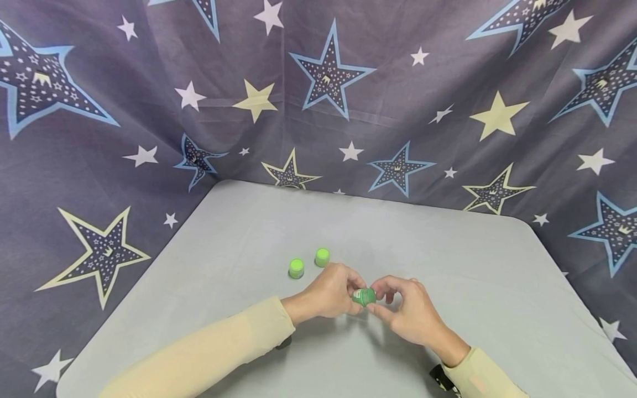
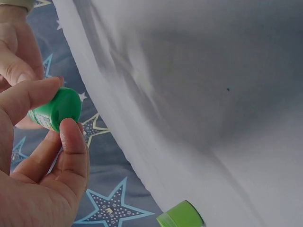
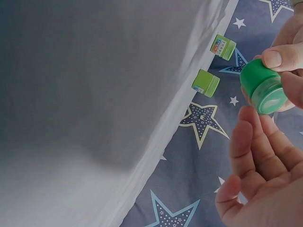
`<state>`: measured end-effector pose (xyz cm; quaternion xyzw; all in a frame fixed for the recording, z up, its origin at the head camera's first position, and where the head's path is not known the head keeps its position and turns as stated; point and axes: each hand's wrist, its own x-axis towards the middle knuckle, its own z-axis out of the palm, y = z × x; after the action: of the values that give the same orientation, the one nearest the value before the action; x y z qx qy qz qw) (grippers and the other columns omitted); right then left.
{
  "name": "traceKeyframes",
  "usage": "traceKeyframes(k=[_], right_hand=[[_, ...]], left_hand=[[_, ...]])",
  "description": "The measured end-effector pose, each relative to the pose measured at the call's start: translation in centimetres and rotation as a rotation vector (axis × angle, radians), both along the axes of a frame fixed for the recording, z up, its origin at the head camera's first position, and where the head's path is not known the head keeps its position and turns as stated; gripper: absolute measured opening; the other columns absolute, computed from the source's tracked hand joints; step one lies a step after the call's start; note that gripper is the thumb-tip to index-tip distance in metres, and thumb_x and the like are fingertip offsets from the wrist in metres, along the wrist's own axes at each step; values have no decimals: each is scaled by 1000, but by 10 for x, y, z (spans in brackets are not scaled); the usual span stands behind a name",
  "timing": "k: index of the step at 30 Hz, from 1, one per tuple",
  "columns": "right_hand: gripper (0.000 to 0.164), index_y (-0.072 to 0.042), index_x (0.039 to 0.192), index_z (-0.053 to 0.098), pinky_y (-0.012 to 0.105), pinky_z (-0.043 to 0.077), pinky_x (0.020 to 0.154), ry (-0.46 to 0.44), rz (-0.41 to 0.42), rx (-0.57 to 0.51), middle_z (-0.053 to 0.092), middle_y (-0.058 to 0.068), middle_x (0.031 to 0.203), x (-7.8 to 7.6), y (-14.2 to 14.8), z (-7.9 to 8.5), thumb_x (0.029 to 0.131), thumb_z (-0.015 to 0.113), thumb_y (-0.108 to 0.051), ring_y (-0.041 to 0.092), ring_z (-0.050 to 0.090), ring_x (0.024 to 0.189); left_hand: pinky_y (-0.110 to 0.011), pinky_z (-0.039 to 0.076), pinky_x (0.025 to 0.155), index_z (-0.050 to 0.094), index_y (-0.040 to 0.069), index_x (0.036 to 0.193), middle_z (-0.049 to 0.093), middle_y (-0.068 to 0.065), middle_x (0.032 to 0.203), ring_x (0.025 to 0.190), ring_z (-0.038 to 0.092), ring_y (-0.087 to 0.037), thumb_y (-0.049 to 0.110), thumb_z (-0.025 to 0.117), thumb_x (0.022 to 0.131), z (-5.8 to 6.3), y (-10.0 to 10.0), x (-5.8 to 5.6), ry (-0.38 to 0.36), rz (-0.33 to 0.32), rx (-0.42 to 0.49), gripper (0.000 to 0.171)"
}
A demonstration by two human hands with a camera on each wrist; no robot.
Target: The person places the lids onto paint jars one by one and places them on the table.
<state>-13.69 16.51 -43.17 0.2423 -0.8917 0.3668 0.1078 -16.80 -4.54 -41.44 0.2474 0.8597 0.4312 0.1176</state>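
Note:
A small green jar (image 1: 365,297) lies on its side between my two hands, held a little above the table. My left hand (image 1: 334,294) pinches its solid green end between thumb and fingertips. At the other end, which looks clear-rimmed in the right wrist view, the thumb and fingertips of my right hand (image 1: 413,314) sit around the jar (image 3: 258,78). The right hand's other fingers spread loosely below it. Two lime-green jars (image 1: 296,268) (image 1: 322,257) stand upright on the table beyond my left hand.
The grey cloth-covered table (image 1: 239,221) extends around the hands, with its far edge against a dark star-patterned curtain (image 1: 318,138). The curtain also runs along the left and right sides.

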Motion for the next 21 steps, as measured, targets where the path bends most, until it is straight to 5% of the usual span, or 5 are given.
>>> traceKeyframes(k=[11, 21], right_hand=[[14, -28, 80, 71, 24, 46, 56, -16, -43, 10, 60, -21, 67, -2, -2, 0, 85, 84, -31, 3, 55, 61], [37, -21, 68, 73, 23, 35, 45, -118, -99, 35, 45, -21, 48, -2, -3, 1, 96, 70, -45, 1, 37, 46]], left_hand=[[-21, 52, 57, 77, 6, 97, 66, 6, 73, 63, 57, -6, -3, 88, 72, 0, 0, 0, 8, -2, -5, 29], [-20, 51, 57, 77, 6, 101, 64, 6, 73, 64, 56, -5, 0, 89, 73, 1, 0, 0, 24, -3, -27, 31]])
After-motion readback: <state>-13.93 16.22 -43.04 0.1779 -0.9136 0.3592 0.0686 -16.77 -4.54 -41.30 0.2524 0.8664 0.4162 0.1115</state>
